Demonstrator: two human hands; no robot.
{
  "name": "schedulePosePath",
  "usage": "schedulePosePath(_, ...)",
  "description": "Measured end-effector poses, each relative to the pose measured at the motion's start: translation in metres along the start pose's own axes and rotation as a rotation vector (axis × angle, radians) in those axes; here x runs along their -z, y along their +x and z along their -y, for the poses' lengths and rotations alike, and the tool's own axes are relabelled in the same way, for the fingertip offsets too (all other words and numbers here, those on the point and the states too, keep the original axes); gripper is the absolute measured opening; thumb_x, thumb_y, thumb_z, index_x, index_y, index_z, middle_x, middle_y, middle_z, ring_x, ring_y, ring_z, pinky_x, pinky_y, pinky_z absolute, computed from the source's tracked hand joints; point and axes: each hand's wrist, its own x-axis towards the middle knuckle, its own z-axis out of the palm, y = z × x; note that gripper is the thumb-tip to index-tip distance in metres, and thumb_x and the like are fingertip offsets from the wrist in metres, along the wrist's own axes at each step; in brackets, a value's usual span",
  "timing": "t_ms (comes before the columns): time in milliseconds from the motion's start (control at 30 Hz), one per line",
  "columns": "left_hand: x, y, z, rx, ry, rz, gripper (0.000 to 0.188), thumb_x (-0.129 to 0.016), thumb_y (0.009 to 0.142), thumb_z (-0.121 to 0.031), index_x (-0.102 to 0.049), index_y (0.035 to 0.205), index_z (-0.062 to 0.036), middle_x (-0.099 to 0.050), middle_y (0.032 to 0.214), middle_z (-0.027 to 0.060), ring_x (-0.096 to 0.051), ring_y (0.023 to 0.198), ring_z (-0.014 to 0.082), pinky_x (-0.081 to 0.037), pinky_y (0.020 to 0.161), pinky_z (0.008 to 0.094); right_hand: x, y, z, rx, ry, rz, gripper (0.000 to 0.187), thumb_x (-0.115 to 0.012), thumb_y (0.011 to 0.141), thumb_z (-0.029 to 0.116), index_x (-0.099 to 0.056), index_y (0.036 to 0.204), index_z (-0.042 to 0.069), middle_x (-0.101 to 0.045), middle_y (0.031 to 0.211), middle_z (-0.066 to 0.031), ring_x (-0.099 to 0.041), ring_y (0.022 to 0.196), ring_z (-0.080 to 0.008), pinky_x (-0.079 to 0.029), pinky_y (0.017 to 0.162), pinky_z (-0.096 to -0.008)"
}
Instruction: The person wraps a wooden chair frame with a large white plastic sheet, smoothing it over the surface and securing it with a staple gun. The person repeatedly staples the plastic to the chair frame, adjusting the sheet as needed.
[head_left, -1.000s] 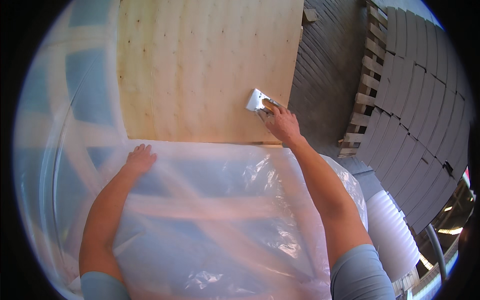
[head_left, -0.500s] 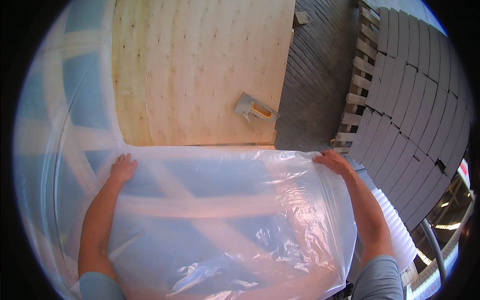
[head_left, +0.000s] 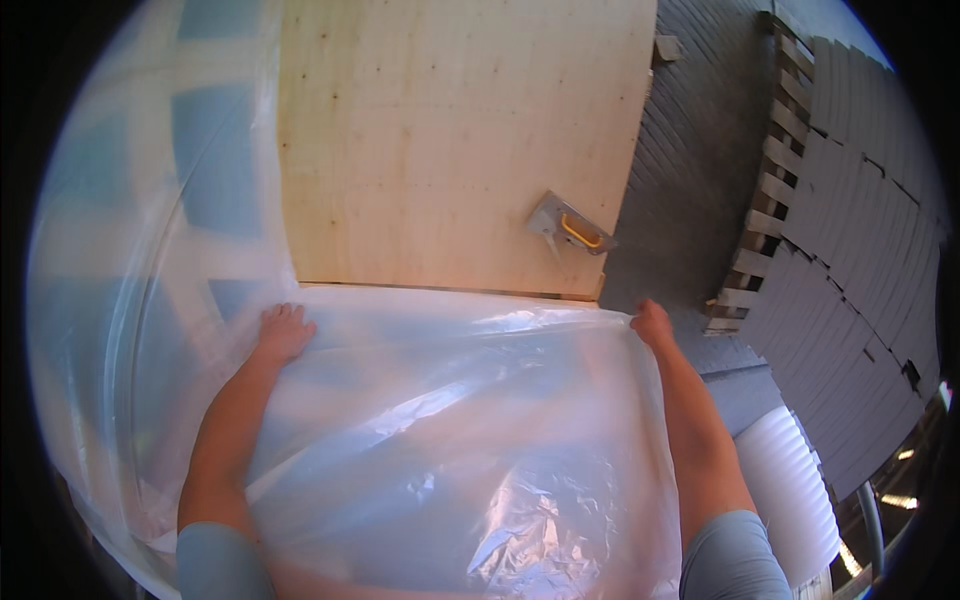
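A sheet of clear plastic film (head_left: 420,400) covers a slatted wooden frame, which shows blurred through it. My left hand (head_left: 287,333) lies on the film just below the left corner of the plywood panel (head_left: 450,140), its fingers stretched out. At the film's upper right corner, my right hand (head_left: 652,325) pinches the edge between closed fingers, just right of the panel's lower corner. On the plywood near its right edge rests a grey staple gun (head_left: 570,228) with a yellow-lined handle; neither hand touches it.
A wooden pallet (head_left: 770,210) to the right carries stacked grey flat boards (head_left: 860,200). A white ribbed foam roll (head_left: 785,490) stands beside my right arm. Dark grooved floor (head_left: 690,170) separates plywood and pallet. A small wood block (head_left: 667,47) lies at the far side.
My right hand has moved left with the film's corner, closer to the plywood. A diagonal crease now crosses the film. My left hand stays by the panel's left corner while the view has shifted.
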Motion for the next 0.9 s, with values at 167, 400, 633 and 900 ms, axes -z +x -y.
schedulePosePath(167, -0.003, 0.015, 0.008, -0.008, -0.080, 0.055, 0.057, -0.039, 0.097, -0.044, -0.043, 0.138, -0.0044, -0.042, 0.143, 0.0156, -0.034, 0.136, 0.0293, -0.027, 0.110, 0.0477, -0.018, 0.019, -0.014, -0.065, 0.193, 0.221, 0.046, -0.071, 0.071, 0.034, -0.069, 0.104, 0.002, -0.066, 0.108, -0.0223, -0.062, 0.107, -0.0351, -0.048, 0.091, -0.0409)
schedulePosePath(400, -0.008, 0.036, 0.004, -0.050, -0.165, -0.045, 0.056, -0.038, 0.097, -0.043, -0.046, 0.134, -0.0019, -0.041, 0.145, 0.0167, -0.036, 0.136, 0.0302, -0.028, 0.111, 0.0443, -0.001, 0.000, -0.023, 0.047, 0.308, 0.197, 0.059, -0.059, 0.083, 0.049, -0.067, 0.103, -0.006, -0.067, 0.101, -0.0268, -0.064, 0.099, -0.0350, -0.047, 0.087, -0.0423)
schedulePosePath(633, -0.035, 0.066, 0.020, -0.045, -0.429, -0.267, 0.046, -0.042, 0.096, -0.032, -0.053, 0.126, 0.0001, -0.051, 0.134, 0.0193, -0.045, 0.127, 0.0333, -0.033, 0.109, 0.0440, -0.006, 0.031, -0.013, 0.015, 0.826, 0.185, 0.031, -0.062, 0.076, 0.029, -0.065, 0.085, -0.001, -0.062, 0.078, -0.0093, -0.057, 0.075, -0.0176, -0.046, 0.068, -0.0309)
schedulePosePath(900, -0.046, 0.088, 0.039, -0.054, -0.135, -0.291, 0.023, -0.047, 0.089, -0.018, -0.064, 0.096, -0.0036, -0.064, 0.103, 0.0119, -0.057, 0.106, 0.0312, -0.044, 0.091, 0.0472, -0.018, 0.034, -0.016, -0.115, 0.521, -0.116, 0.015, -0.060, 0.074, 0.013, -0.061, 0.085, 0.003, -0.065, 0.081, -0.0114, -0.062, 0.080, -0.0222, -0.047, 0.072, -0.0334)
